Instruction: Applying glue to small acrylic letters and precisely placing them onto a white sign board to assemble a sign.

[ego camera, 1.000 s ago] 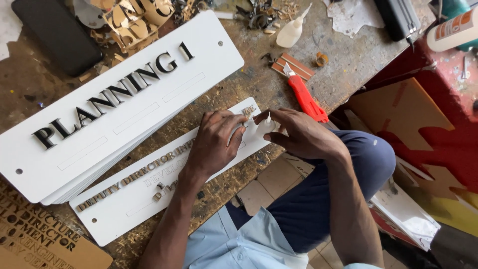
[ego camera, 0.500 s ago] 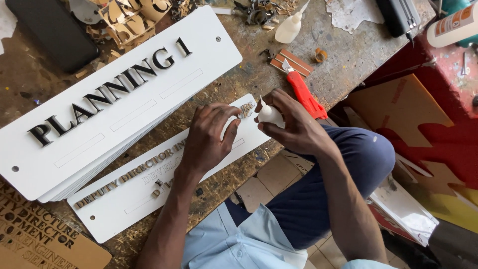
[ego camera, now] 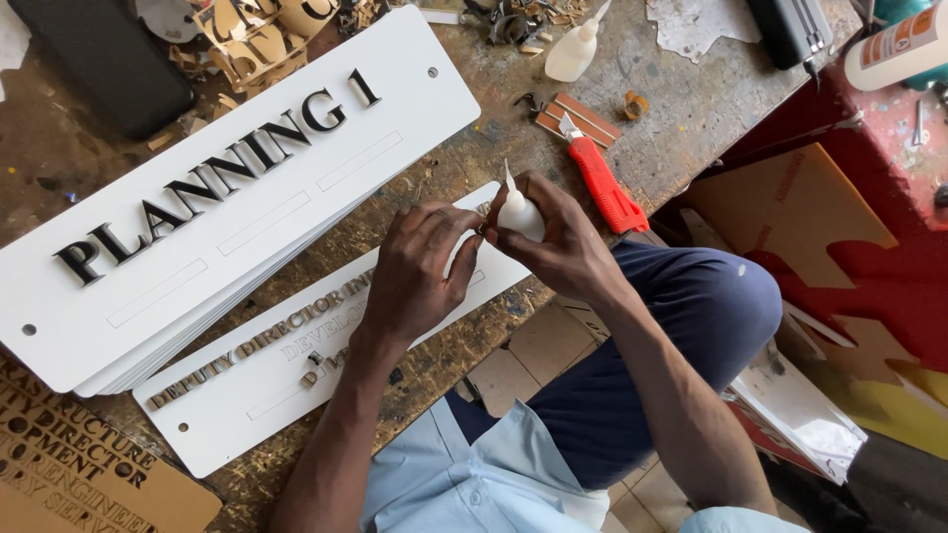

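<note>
My right hand point(ego camera: 563, 247) grips a small white glue bottle point(ego camera: 517, 212) with its thin nozzle pointing up. My left hand point(ego camera: 420, 271) rests over the right end of a narrow white sign plate point(ego camera: 247, 395). Its fingertips are pressed together right beside the bottle, pinching what looks like a small dark letter. The plate lies across the scuffed wooden bench and carries rows of small dark raised letters. A few loose letters lie near its middle.
A stack of large white plates point(ego camera: 227, 197) with big black letters lies behind the narrow one. A red utility knife point(ego camera: 604, 183), a second glue bottle point(ego camera: 573, 49), offcut letters point(ego camera: 252, 39), a black case point(ego camera: 109, 59) and a brown cutout sheet point(ego camera: 69, 474) surround them.
My right hand has raised the glue bottle a little and tipped its nozzle from sideways to upright. My left fingers have closed in towards the bottle.
</note>
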